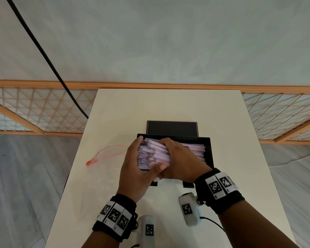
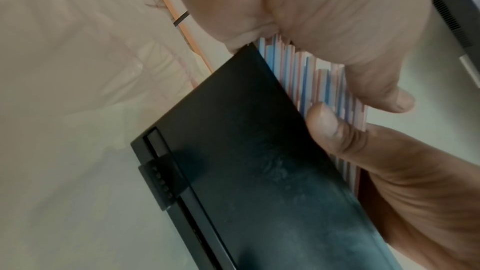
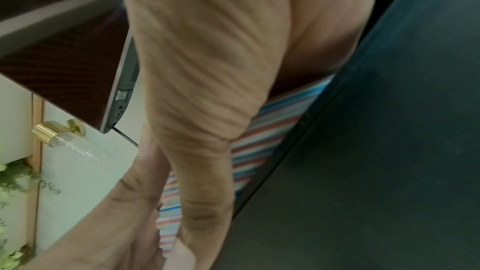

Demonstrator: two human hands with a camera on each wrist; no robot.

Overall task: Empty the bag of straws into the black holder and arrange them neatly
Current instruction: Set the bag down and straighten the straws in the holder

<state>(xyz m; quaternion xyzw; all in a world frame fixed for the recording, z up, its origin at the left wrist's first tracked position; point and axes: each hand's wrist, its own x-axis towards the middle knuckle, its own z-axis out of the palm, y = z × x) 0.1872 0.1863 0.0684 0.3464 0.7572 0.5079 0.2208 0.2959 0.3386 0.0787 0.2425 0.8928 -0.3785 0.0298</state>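
The black holder [image 1: 208, 149] stands in the middle of the white table [image 1: 222, 113]. It is filled with red, blue and white striped straws [image 1: 193, 149] lying crosswise. My left hand [image 1: 147, 154] cups the left end of the straw bundle, fingers on the far side and thumb [image 1: 158, 169] on the near side. My right hand [image 1: 174, 154] lies over the bundle with its fingers curled over the far edge. In the left wrist view the straws [image 2: 311, 81] stick up above the holder wall [image 2: 259, 171]. The right wrist view has straws [image 3: 262, 130] under my palm beside the holder wall [image 3: 376, 151].
The empty clear bag with a red zip [image 1: 104, 154] lies flat on the table left of the holder. A black panel [image 1: 172, 128] rises behind the holder. A black cable [image 1: 43, 51] hangs at the far left. The table edges run close on both sides.
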